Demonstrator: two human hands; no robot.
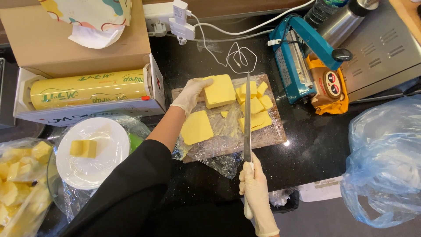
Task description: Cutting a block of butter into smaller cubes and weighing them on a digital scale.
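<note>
Gloved hands cutting a yellow block on a wrapped board.

The left hand [189, 94] grips a thick yellow block [219, 91] at the far left of the cutting board [267, 136], which is covered in clear film. The right hand [255, 193] holds a long knife [247, 118] by its white handle, blade pointing far, just right of the block. A flat slice [197, 127] lies near the block; small cubes [256, 103] sit right of the blade. A white plate [94, 153] with one piece stands to the left.
</note>
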